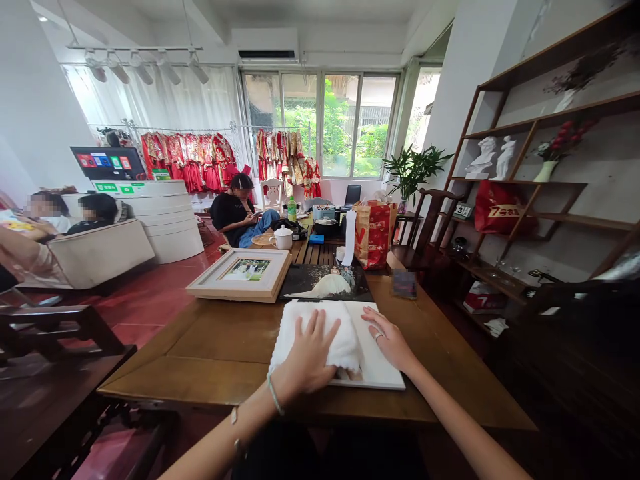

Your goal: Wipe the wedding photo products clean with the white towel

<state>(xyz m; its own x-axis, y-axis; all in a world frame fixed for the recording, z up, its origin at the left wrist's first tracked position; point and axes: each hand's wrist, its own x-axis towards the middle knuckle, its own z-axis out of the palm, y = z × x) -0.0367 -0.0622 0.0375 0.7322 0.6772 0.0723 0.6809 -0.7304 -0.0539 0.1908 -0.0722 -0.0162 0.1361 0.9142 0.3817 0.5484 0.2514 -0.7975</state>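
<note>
At the near left, a chair (pixel 65 341) of dark, squared wood stands beside the smooth brown wooden tabletop (pixel 205 350). A framed picture (pixel 210 283) lies flat at the tabletop's far left, its thick, pale rectangular frame boxed around a broad light mount and a small green-toned photo. Beyond it is a rounded, glossy white lidded mug (pixel 283 239).

Next to the right comes the white cloth (pixel 295 323) — soft, fluffy, with a scalloped edge — spread over the left part of a thin rectangular white panel (pixel 387 373) at the tabletop's near middle. The left hand (pixel 311 350) lies palm down on the cloth, its fingers spread apart; a pale beaded bracelet (pixel 275 395) circles the wrist. On the far side lies a dark, flat print (pixel 327 283) showing a white gown.

The right hand (pixel 391 339), wearing a ring, rests on the panel's right part, fingers slightly apart. Farther off stands a creased red-and-tan paper bag (pixel 374 237); at the far right, angular wooden shelves (pixel 560 217) carry smooth white statuettes (pixel 483 159).
</note>
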